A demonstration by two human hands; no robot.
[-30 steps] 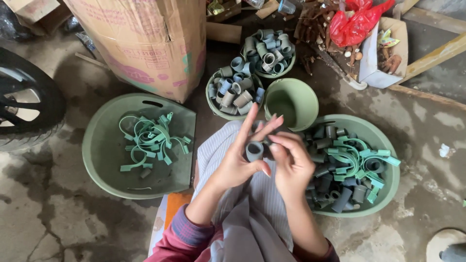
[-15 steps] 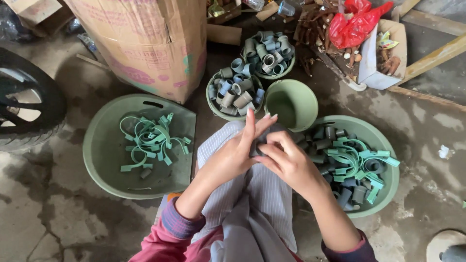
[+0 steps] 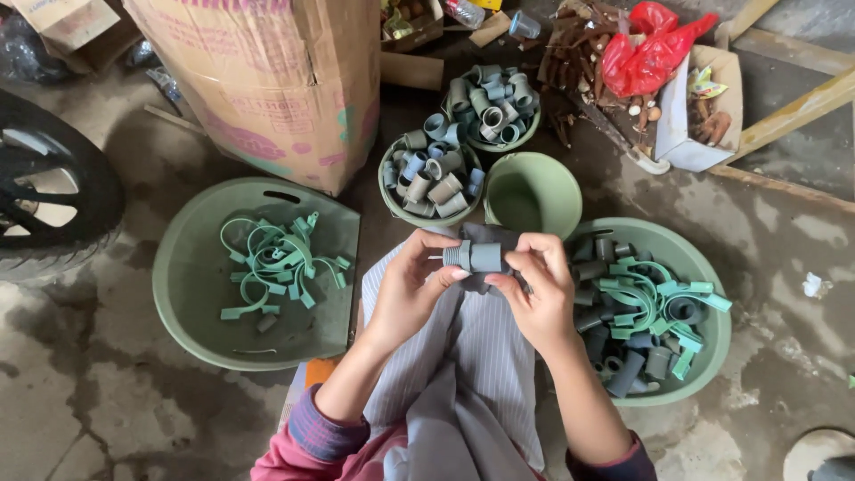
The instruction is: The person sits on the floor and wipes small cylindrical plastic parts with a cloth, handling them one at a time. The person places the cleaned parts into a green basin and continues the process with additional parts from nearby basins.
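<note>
Holding 1 grey pipe fitting (image 3: 476,256) between both hands, we keep it level above our lap, over the striped cloth (image 3: 472,356) on our knees. It is a short grey cylinder lying on its side, with a narrower ribbed end toward our left and a smooth, wider sleeve toward our right. Our left hand (image 3: 405,289) is closed on the ribbed end with thumb and fingertips; our right hand (image 3: 539,289) is closed on the sleeve end the same way.

Around us we count 5 green containers on the stained concrete floor (image 3: 89,383). Just beside our right hand sits 1 large green basin (image 3: 712,356) heaped with dark grey sleeves and green plastic strips, too many to count. To our left lies 1 more large basin (image 3: 187,303) holding a loose tangle of green strips and a few small grey pieces. Ahead stand 3 smaller bowls: 1 empty green bowl (image 3: 561,191), 1 bowl (image 3: 392,200) piled with grey and blue sleeves, and 1 farther bowl (image 3: 525,134) filled with the same.

Beyond these we see 1 big cardboard box (image 3: 267,80), 1 black wheel (image 3: 53,196) at the left edge, 1 red plastic bag (image 3: 646,53) and 1 small white carton (image 3: 686,116).
</note>
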